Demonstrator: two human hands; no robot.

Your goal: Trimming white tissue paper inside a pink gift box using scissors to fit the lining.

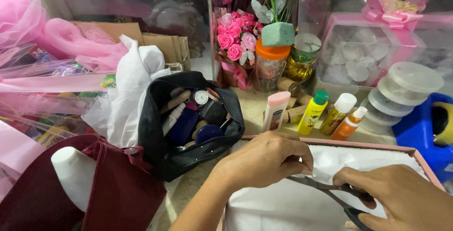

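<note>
Scissors [330,191] were held in the right hand [401,198] at 5 o'clock, with the fingers curled shut around the dark handles. White cloth [283,202] was pinched by the left hand [264,162], fingers bent and closed on it, right beside the blades. This cloth was spread inside a flat pink-edged box [422,158] at 6 o'clock, and little open room was left between the two hands.

At 9 o'clock, an open black pouch [155,132] was seen, packed full of makeup pots and tubes. A white bottle [73,174] was tucked into a dark red bag [118,193] at 7 o'clock. Small bottles [330,115] were stood in a row at 1 o'clock, just past the far edge of the box. Round clear tubs [401,91] were stacked at 2 o'clock. Pink roses [236,37] and a jar with an orange lid [271,63] were set at 12 o'clock. Every part of the table top was crowded.
</note>
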